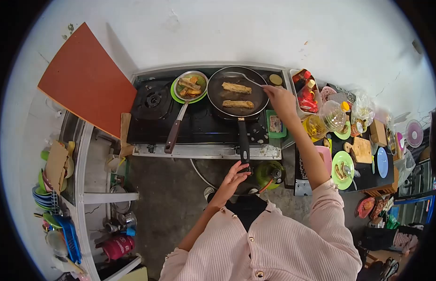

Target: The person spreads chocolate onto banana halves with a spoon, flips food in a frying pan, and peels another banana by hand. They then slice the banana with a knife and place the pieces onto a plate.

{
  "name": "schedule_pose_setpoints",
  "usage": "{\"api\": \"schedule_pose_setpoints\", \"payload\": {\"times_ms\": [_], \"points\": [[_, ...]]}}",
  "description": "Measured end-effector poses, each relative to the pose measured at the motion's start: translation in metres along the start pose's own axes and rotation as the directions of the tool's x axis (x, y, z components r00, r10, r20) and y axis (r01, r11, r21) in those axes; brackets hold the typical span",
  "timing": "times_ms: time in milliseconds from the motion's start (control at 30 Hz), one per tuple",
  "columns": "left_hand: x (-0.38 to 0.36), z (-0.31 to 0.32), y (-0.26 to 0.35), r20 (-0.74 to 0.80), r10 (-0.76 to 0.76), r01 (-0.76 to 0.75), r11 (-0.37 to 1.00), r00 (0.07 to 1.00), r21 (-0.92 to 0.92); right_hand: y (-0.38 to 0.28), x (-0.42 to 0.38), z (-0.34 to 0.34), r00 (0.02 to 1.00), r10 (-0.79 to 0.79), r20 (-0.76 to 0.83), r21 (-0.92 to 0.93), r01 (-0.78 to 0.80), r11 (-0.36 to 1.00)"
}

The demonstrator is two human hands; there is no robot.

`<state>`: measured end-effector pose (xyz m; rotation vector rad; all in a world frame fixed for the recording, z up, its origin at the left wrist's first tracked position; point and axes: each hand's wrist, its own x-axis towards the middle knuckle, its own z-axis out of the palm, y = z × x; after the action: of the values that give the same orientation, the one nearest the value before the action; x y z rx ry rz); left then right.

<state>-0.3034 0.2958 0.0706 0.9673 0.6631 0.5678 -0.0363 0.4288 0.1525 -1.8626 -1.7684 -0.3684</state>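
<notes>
A black frying pan [218,97] sits on the stove with two browned rolls, the far roll [236,88] and the near roll [238,104], lying apart in it. My right hand [280,102] is closed on the handle of a slim metal utensil, a fork or spoon [250,79], whose far end reaches over the pan towards its back rim. At the end of the pan's black handle [244,140], my left hand [233,179] has its fingers around the tip. Left of the pan, a small saucepan [184,100] of fried pieces rests over a green plate [174,90].
The black stove [152,126] has a bare burner at left, beside a leaning red-brown board [89,79]. To the right are a sauce bottle tray [306,91], an oil bottle [331,117], a green plate [342,169] with food and a cutting board [361,149]. A green gas cylinder [269,174] stands below.
</notes>
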Motion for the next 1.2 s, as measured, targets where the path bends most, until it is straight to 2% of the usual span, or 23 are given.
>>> {"api": "schedule_pose_setpoints", "payload": {"times_ms": [200,400,600,700,867,967,1100,1200], "points": [[0.001,-0.003,-0.001,0.038,0.001,0.000,0.999,0.999,-0.032,-0.001,0.007,0.017,0.975,-0.192,0.116,-0.066,0.200,0.978],[-0.001,-0.002,0.000,0.020,0.002,-0.001,1.000,1.000,-0.015,0.004,-0.002,0.002,0.978,-0.148,0.144,-0.029,0.154,0.988],[-0.001,-0.005,0.004,0.026,-0.017,0.017,1.000,1.000,-0.001,0.013,-0.019,-0.010,1.000,0.004,0.007,0.108,-0.004,0.994],[0.000,-0.006,0.003,0.027,-0.014,0.014,1.000,1.000,-0.007,0.017,-0.031,-0.009,0.999,0.046,-0.008,0.094,-0.045,0.995],[-0.002,-0.005,0.005,0.034,-0.019,0.019,1.000,0.999,-0.012,0.019,-0.042,-0.005,0.996,0.044,0.076,0.050,-0.048,0.998],[-0.001,-0.006,0.004,0.040,-0.019,0.019,1.000,0.999,-0.015,0.019,-0.044,-0.004,1.000,0.019,-0.004,0.084,-0.019,0.996],[-0.003,-0.004,0.006,0.026,-0.011,0.010,1.000,1.000,0.029,0.016,-0.045,-0.004,0.999,0.034,-0.020,0.075,-0.032,0.997],[-0.005,-0.002,0.011,0.024,-0.021,0.020,0.999,1.000,0.033,0.013,-0.049,-0.006,0.998,0.050,0.048,0.019,-0.051,0.999]]}}
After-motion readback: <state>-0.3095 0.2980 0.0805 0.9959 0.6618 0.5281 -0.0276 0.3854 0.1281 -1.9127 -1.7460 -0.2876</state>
